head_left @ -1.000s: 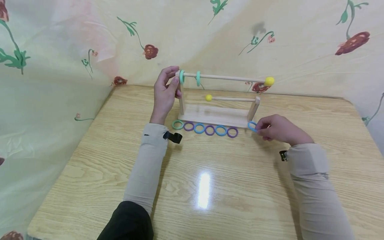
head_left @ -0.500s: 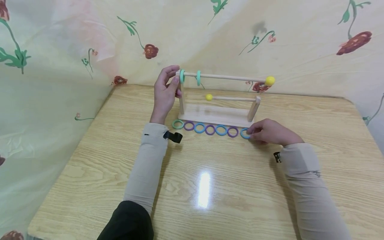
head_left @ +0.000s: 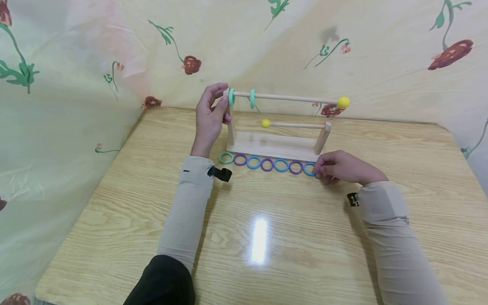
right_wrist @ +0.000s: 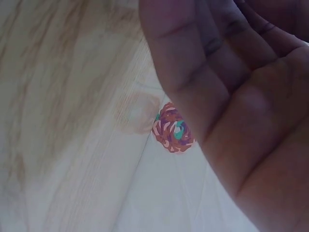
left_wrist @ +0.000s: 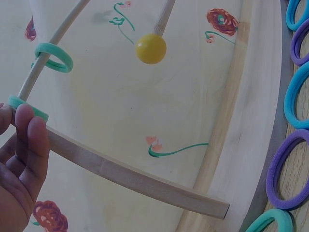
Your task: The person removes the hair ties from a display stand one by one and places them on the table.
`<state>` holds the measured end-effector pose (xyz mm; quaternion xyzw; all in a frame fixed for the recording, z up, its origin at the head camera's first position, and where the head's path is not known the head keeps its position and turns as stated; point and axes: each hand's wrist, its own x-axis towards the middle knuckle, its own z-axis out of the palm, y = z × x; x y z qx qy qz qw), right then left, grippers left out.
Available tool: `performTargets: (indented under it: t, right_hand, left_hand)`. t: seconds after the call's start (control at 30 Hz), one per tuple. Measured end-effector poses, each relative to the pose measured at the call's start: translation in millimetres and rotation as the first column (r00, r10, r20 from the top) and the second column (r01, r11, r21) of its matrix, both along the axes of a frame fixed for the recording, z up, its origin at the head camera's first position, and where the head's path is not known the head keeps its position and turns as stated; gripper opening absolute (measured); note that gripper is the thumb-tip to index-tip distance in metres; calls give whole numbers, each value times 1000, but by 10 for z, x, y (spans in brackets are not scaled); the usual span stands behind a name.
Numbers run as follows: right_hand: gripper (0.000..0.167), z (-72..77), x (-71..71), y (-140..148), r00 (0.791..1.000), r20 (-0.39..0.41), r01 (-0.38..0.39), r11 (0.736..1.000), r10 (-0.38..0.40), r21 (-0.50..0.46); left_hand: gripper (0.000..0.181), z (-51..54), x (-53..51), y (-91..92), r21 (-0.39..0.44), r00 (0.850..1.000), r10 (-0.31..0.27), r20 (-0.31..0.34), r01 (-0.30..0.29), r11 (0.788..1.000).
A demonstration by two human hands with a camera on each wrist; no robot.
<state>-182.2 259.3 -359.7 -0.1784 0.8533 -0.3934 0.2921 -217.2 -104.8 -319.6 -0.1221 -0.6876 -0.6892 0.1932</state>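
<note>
My left hand (head_left: 211,112) grips the top of the left post of a wooden rack (head_left: 274,146). Fingers and thumb sit beside a mint-green hair tie (head_left: 231,97) at that end of the upper rod. Another mint-green hair tie (head_left: 252,99) hangs further along the same rod. At the right end of a row on the table, my right hand (head_left: 345,167) pinches the right edge of a blue hair tie (head_left: 309,169), which lies flat beside a purple hair tie (head_left: 295,167). The right wrist view shows fingers and palm, but no hair tie.
The row continues left with blue, purple and green hair ties (head_left: 226,158) along the rack's front edge. Yellow balls cap the upper rod (head_left: 343,102) and the shorter lower rod (head_left: 265,123). Behind the wooden table (head_left: 305,237) hangs a flowered sheet (head_left: 244,46).
My right hand has moved left and brought the blue hair tie down flat to the end of the row, then nudged it slightly left. The left hand stays on the post.
</note>
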Motion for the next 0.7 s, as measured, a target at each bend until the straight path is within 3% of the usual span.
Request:
performTargets:
  t: [0.7]
  right_hand:
    - [17, 27, 6, 87, 999, 15, 32, 999, -32, -9]
  left_hand:
    - [29, -7, 8, -10, 7, 1000, -9, -11, 9, 1000]
